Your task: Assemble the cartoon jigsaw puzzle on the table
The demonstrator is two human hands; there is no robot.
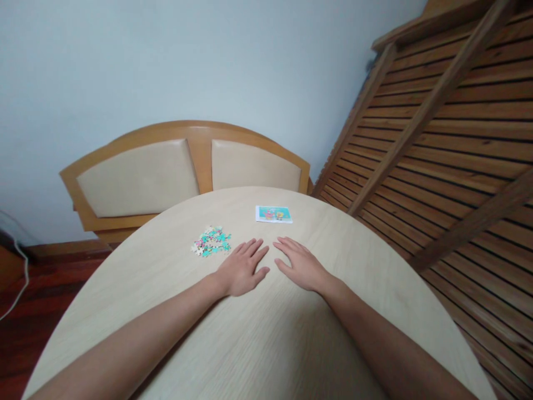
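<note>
My left hand (242,269) lies flat on the pale round table (266,344), palm down, fingers spread and holding nothing. Just to its left is a loose heap of jigsaw puzzle pieces (211,241), mostly turquoise and cream with some pink. My right hand (300,263) also rests palm down, its fingers stretched out and the thumb apart, with nothing in it. A small gap separates the two hands. Beyond them, towards the far edge, lies a small picture card (273,214) showing cartoon figures on a turquoise ground inside a white border.
A wooden headboard (199,150) with cream padded panels stands behind the table, against a pale wall (208,61). On the right leans a large slatted wooden frame (416,144). A white cable (25,278) hangs at the far left above the dark red floor (54,289).
</note>
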